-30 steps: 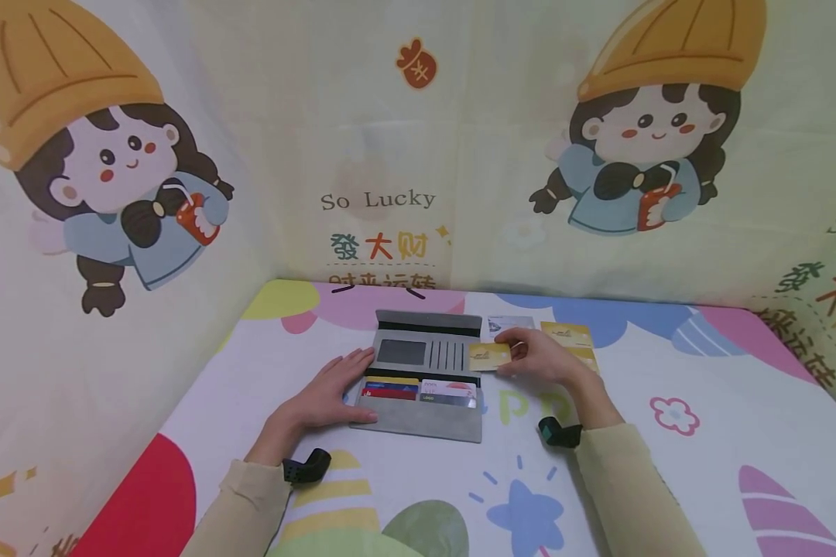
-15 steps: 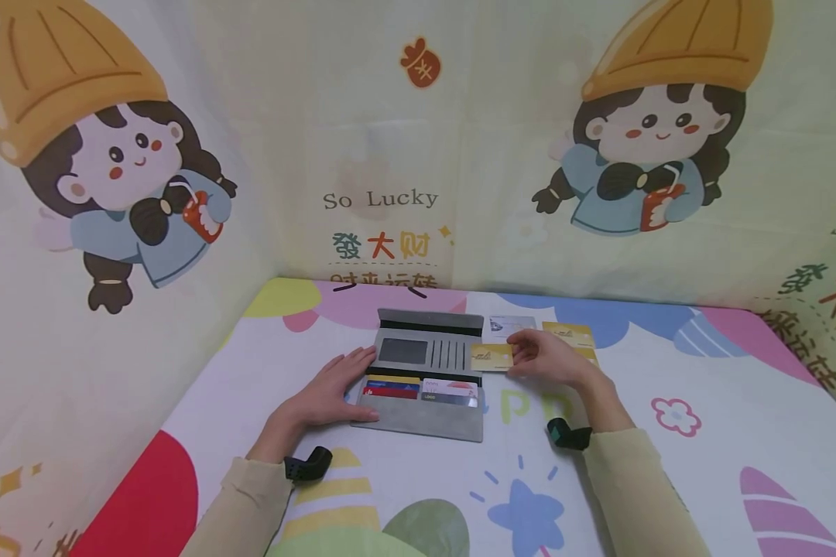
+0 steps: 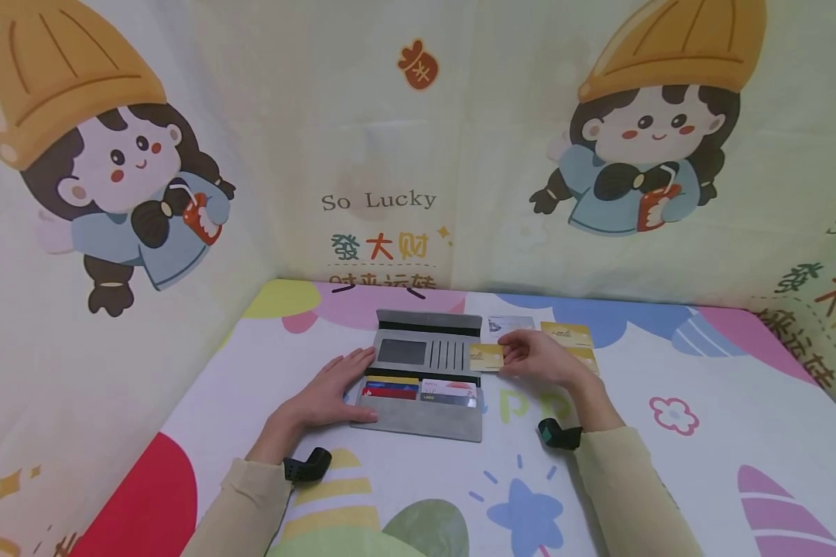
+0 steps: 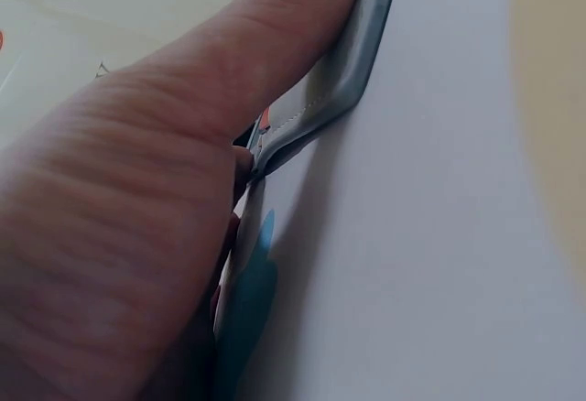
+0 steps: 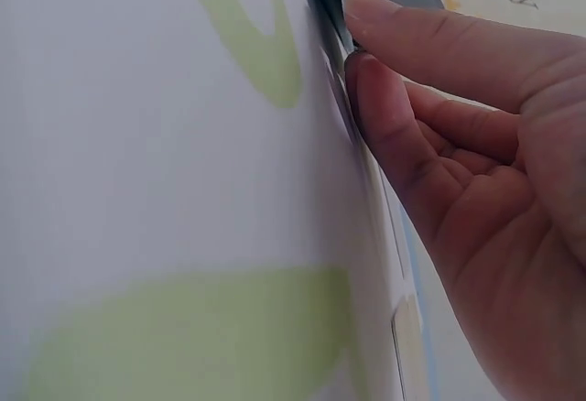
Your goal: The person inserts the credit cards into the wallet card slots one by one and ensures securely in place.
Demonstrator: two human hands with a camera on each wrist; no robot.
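Note:
A grey wallet [image 3: 418, 422] lies unfolded, several cards [image 3: 449, 388] showing in its near pockets. My left hand [image 3: 330, 394] rests along its left side with extended fingers, the thumb across the near flap. In the left wrist view that thumb [image 4: 275, 44] lies on the wallet's edge [image 4: 352, 81]. At the wallet's right side my right hand [image 3: 546, 360] pinches a gold card [image 3: 485, 357] between thumb and fingers. The card's left end overlaps the panel with the narrow slits. In the right wrist view the pinching fingertips [image 5: 380, 81] are right at the wallet's dark edge.
Behind my right hand a silvery card [image 3: 510, 325] lies on the patterned tablecloth [image 3: 404, 495]. Right of it are gold cards [image 3: 567, 334], partly covered by the hand. A printed cloth wall [image 3: 488, 155] closes off the table's far side.
Over the last half second my right hand has moved slightly left, and less of the gold card shows outside the wallet. My left hand and the wallet have stayed in place.

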